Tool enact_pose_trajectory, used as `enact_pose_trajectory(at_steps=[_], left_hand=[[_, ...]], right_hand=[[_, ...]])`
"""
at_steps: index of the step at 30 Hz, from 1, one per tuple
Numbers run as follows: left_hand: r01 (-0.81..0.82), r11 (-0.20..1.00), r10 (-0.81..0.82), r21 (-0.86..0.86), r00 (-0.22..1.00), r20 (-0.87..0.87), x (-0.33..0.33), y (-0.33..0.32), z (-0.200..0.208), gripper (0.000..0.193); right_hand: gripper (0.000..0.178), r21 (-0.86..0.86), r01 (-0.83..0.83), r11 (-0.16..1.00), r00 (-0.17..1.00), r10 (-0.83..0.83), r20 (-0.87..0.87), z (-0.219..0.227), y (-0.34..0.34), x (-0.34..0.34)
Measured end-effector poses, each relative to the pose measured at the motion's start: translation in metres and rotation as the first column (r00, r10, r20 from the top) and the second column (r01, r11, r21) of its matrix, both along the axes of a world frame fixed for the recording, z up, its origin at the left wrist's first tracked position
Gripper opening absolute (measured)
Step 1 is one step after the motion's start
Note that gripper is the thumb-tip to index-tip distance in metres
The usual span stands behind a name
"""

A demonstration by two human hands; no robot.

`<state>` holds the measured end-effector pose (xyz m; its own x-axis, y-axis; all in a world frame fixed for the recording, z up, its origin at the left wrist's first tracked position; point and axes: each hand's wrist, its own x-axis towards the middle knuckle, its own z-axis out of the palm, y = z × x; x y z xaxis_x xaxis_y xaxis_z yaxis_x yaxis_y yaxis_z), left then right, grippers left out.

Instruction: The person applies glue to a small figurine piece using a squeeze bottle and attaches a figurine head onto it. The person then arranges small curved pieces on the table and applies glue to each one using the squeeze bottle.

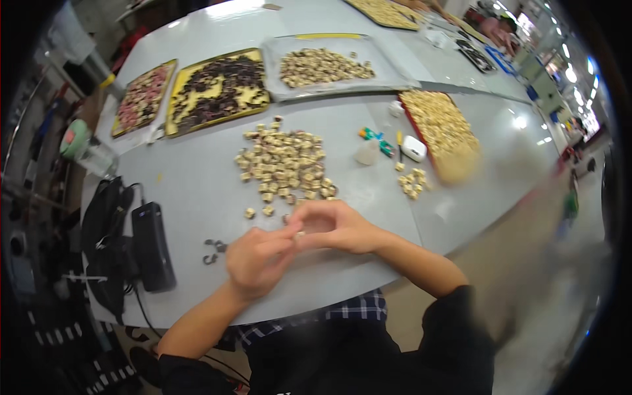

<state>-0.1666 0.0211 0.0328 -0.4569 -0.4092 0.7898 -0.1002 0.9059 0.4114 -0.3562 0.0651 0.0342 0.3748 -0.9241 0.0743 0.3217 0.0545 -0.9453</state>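
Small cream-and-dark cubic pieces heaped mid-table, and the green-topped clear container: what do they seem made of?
Small cream-and-dark cubic pieces: probably moulded plastic, judging by repeated shapes; finish unclear. Green-topped clear container: smooth-looking glass or plastic, given its see-through body.

The small piece [299, 235] between the hands is mostly covered by fingers, perhaps a pale cube, though its form cannot be made out clearly. The left hand [257, 260] is blurred, and the right hand [345, 227] partly hides the nearest cubes [309, 195]. The red tray's [414, 125] near end smears; the upper edge crops the far tray [395, 27].
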Motion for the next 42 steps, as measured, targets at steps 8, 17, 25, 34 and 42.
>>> enact_pose_trajectory(at_steps=[8,17,25,34,42], left_hand=[[0.096,0.991,-0.100,-0.097,0.994,-0.034,-0.004,0.001,0.004,0.040],[0.182,0.965,-0.184,-0.189,0.983,0.008,-0.001,0.000,0.002,0.044],[0.120,0.980,-0.116,-0.157,0.993,0.035,-0.005,-0.001,-0.018,0.024],[-0.212,0.977,0.213,-0.016,0.977,0.020,0.009,-0.047,0.022,0.027],[0.209,0.885,-0.071,0.416,0.944,-0.322,0.043,0.034,0.082,0.010]], right_hand=[[0.015,-0.041,-0.107,0.993,0.993,0.104,-0.064,0.005,0.003,-0.010],[0.028,-0.097,-0.010,0.995,0.979,-0.010,-0.202,0.005,0.008,-0.005],[0.012,-0.082,0.079,0.993,0.963,-0.098,-0.252,0.001,0.009,-0.004],[0.038,-0.731,0.215,0.647,0.404,-0.741,-0.537,-0.004,-0.010,-0.006],[0.115,-0.646,0.131,0.752,-0.012,-0.650,-0.760,-0.022,0.007,0.026]])
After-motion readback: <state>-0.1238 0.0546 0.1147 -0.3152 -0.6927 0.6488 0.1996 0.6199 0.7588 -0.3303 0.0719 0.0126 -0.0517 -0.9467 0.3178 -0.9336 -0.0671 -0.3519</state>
